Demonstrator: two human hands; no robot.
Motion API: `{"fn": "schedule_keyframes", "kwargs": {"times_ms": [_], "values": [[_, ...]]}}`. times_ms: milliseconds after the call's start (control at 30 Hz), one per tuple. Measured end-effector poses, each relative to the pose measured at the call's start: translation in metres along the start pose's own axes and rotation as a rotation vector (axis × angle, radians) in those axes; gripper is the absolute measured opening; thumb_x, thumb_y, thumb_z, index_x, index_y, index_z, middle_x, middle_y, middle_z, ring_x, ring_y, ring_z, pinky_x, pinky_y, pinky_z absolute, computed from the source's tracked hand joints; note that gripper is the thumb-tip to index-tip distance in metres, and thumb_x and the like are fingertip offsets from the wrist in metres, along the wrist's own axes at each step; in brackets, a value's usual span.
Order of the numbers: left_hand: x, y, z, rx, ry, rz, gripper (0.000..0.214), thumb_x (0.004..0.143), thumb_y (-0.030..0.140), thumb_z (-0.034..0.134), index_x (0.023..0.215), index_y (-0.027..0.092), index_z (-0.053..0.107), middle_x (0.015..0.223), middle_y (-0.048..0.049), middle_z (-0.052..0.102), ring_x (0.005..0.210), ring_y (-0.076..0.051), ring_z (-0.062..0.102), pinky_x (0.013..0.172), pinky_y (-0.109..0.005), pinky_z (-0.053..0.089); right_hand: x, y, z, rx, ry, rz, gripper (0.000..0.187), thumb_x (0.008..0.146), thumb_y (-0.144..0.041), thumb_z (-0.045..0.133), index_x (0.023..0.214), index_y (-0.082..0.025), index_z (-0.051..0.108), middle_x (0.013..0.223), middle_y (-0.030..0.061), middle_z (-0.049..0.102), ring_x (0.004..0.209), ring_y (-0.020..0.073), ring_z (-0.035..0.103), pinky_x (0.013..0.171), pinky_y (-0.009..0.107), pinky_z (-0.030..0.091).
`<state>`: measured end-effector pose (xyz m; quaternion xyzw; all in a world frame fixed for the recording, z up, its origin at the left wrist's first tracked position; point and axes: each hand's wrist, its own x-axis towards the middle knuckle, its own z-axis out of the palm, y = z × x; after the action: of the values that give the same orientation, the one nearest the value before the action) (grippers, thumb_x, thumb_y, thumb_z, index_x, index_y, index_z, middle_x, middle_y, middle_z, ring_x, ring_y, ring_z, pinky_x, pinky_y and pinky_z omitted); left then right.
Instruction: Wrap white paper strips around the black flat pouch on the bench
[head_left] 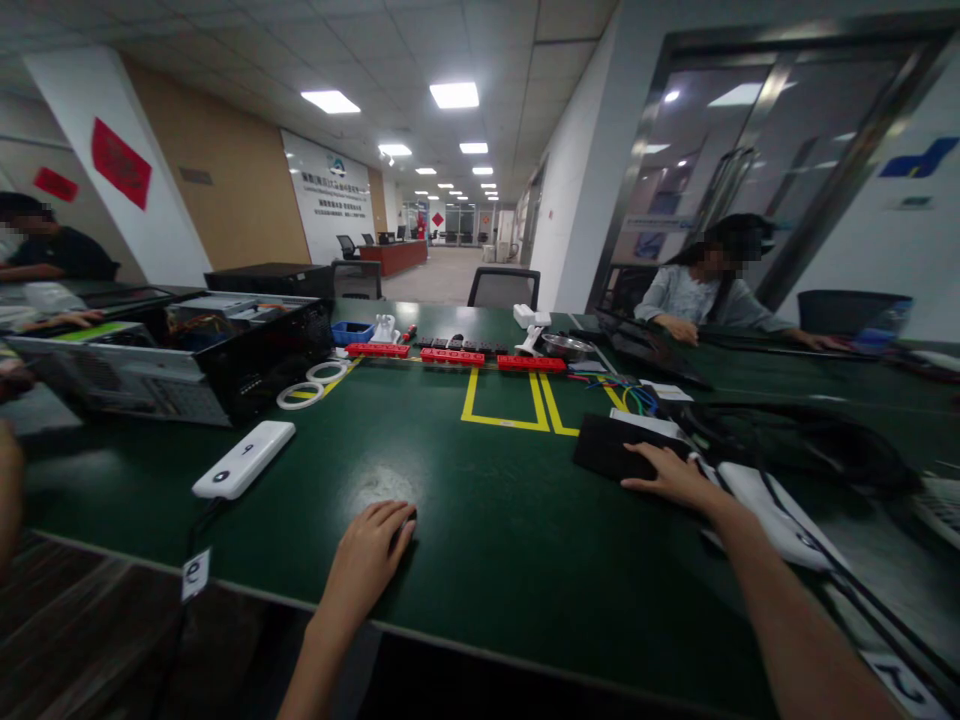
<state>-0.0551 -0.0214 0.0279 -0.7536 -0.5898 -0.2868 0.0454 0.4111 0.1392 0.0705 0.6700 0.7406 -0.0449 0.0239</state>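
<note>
My left hand (371,550) rests near the front edge of the green table (480,560). Its fingers curl over a small dark object (407,520), mostly hidden under the palm, so its kind cannot be made out. Further right, my right hand (671,475) lies with fingers spread across the edge of a flat black pad or pouch (600,447). A white flat item (651,424) shows just behind that pad. Beside my right wrist lies a white power strip (772,510) with black cables.
Yellow tape (506,422) marks the table. Behind it stand red racks (452,356), a blue tray (352,332) and a metal bowl (568,347). At left are an open computer case (247,345), white rings (300,396) and another power strip (245,460). People sit at both sides.
</note>
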Motion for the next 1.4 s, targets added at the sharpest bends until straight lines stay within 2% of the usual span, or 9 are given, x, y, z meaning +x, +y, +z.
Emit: {"fn": "schedule_keyframes", "kwargs": {"times_ms": [267,367,600,733,933,1100,1233,1333,1400], "values": [[0.000,0.000,0.002,0.001,0.004,-0.006,0.027,0.091,0.029,0.048,0.108,0.021,0.067,0.106,-0.0058,0.070,0.101,-0.024,0.061,0.089,-0.041,0.048,-0.005,-0.012,-0.005,0.083,-0.064,-0.151,0.086,0.069,-0.069,0.051,0.142,-0.029,0.031,0.148,0.0102,0.028,0.135,0.0396,0.018,0.096,0.070,0.025],[0.000,0.000,0.001,0.000,0.003,-0.007,0.027,0.091,0.029,0.047,0.108,0.021,0.067,0.107,-0.0055,0.070,0.101,-0.024,0.061,0.090,-0.041,0.047,-0.010,-0.037,-0.008,0.078,-0.108,-0.194,0.085,0.069,-0.070,0.051,0.143,-0.034,0.028,0.150,0.0075,0.025,0.136,0.0415,0.012,0.096,0.075,0.015],[0.000,0.001,0.000,-0.012,0.003,-0.005,0.026,0.090,0.029,0.048,0.107,0.023,0.067,0.106,-0.0051,0.070,0.100,-0.024,0.061,0.088,-0.041,0.048,-0.027,-0.109,-0.003,0.105,-0.092,-0.437,0.087,0.071,-0.073,0.049,0.144,-0.034,0.024,0.151,0.0071,0.023,0.137,0.0400,0.008,0.101,0.071,0.002],[0.000,0.002,0.001,0.006,0.000,0.003,0.027,0.091,0.029,0.047,0.108,0.023,0.066,0.106,-0.0054,0.070,0.101,-0.025,0.061,0.089,-0.043,0.048,-0.044,-0.147,-0.001,0.127,-0.089,-0.576,0.086,0.072,-0.074,0.047,0.144,-0.033,0.024,0.152,0.0076,0.022,0.138,0.0389,0.006,0.102,0.069,0.000],[0.002,0.014,-0.001,-0.022,-0.051,0.097,0.033,0.087,0.030,0.055,0.119,0.023,0.061,0.117,-0.0060,0.066,0.110,-0.025,0.057,0.095,-0.043,0.046,-0.070,-0.189,0.005,0.149,-0.096,-0.670,0.087,0.075,-0.074,0.044,0.145,-0.029,0.023,0.153,0.0084,0.019,0.138,0.0393,0.004,0.106,0.064,0.003],[0.004,0.024,0.007,-0.035,-0.118,0.187,0.048,0.079,0.030,0.067,0.126,0.026,0.055,0.130,-0.0061,0.058,0.121,-0.027,0.050,0.101,-0.049,0.039,-0.080,-0.204,0.010,0.154,-0.091,-0.703,0.085,0.076,-0.073,0.042,0.145,-0.027,0.024,0.153,0.0082,0.019,0.138,0.0384,0.003,0.107,0.062,0.002],[0.006,0.023,0.016,-0.044,-0.131,0.176,0.044,0.081,0.031,0.066,0.123,0.028,0.057,0.128,-0.0060,0.059,0.122,-0.028,0.049,0.100,-0.050,0.039,-0.081,-0.205,0.011,0.161,-0.095,-0.704,0.088,0.075,-0.074,0.042,0.146,-0.027,0.021,0.153,0.0071,0.018,0.138,0.0370,0.002,0.107,0.061,0.003],[0.006,0.022,0.018,-0.050,-0.129,0.168,0.043,0.081,0.031,0.065,0.124,0.029,0.057,0.127,-0.0059,0.060,0.121,-0.028,0.050,0.101,-0.049,0.039,-0.079,-0.201,0.007,0.176,-0.103,-0.701,0.083,0.076,-0.073,0.041,0.146,-0.035,0.017,0.153,-0.0014,0.015,0.140,0.0317,0.005,0.110,0.057,0.006],[0.006,0.022,0.017,-0.048,-0.133,0.166,0.044,0.081,0.031,0.065,0.124,0.029,0.057,0.128,-0.0056,0.059,0.121,-0.027,0.050,0.101,-0.048,0.039,-0.074,-0.193,-0.001,0.193,-0.043,-0.680,0.072,0.081,-0.068,0.038,0.145,-0.039,0.018,0.152,-0.0075,0.018,0.140,0.0270,0.012,0.113,0.051,0.011]]}}
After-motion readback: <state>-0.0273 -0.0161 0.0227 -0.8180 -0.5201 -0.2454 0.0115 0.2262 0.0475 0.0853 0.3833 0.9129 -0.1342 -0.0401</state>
